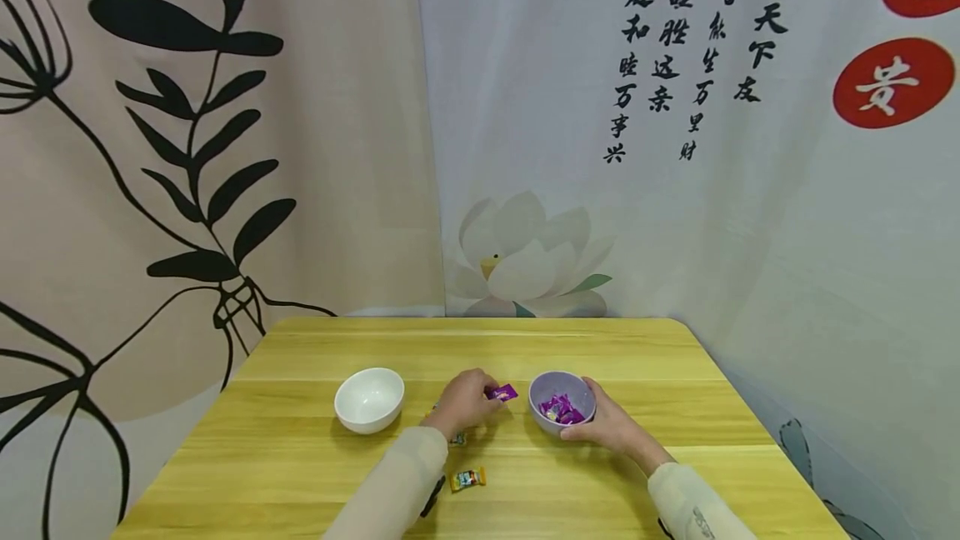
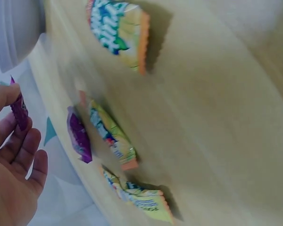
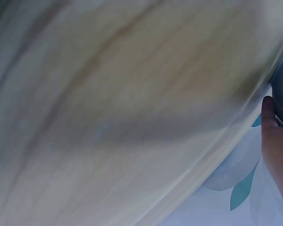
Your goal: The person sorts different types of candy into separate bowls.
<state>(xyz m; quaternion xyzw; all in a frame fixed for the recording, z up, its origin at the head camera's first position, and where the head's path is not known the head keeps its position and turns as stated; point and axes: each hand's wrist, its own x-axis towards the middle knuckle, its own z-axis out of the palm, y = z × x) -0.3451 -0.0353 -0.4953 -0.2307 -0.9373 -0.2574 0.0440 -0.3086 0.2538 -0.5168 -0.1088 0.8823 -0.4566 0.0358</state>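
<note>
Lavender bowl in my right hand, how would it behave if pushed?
The lavender bowl should stay stiff: its rim looks round despite the right hand gripping it. It's probably light, holding just some purple-wrapped candies, which may slide if it tips, lying loose inside.

White bowl (image 1: 369, 403), candies (image 1: 468, 480) on wooden table (image 1: 600, 348)

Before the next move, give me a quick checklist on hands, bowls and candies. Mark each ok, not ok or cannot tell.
1. Left hand pinching a purple candy: ok.
2. Right hand gripping the lavender bowl: ok, on its right side.
3. Pinched candy over that bowl: not ok, it is outside the rim, apart from it.
4. Count of wrapped candies inside: cannot tell, they overlap.
5. No loose purple on the table: not ok, another purple wrapper lies beside yellow candies.
6. White bowl upright: ok.
</note>
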